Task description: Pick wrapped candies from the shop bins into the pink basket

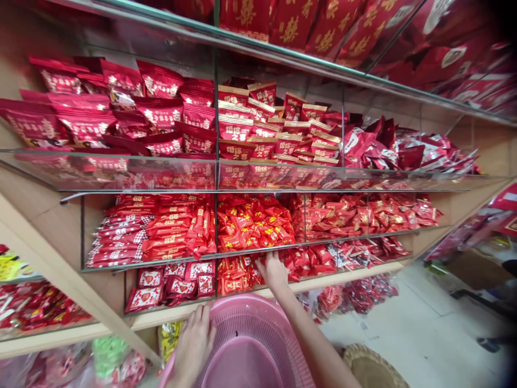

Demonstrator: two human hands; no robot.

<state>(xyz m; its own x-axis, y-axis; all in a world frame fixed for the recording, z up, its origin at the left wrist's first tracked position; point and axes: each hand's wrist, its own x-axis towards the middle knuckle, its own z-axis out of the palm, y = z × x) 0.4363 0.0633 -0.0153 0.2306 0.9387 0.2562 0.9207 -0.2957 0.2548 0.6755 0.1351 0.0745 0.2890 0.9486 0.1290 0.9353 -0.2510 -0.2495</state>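
My left hand (193, 342) grips the rim of a pink plastic basket (250, 323) held low in front of the shelves. My right hand (274, 271) reaches over the basket into the bottom glass-fronted bin, its fingers spread on a pile of red candy packets (238, 276). I cannot see anything held in its fingers. To the left of that pile lie red packets with white hearts (173, 283).
Glass-fronted shelves (250, 249) hold several bins of red sweets and packets, with red bags (121, 108) on the upper tier. A woven basket (374, 366) sits at the lower right on a light floor (428, 323). Bags of sweets lie under the lowest shelf.
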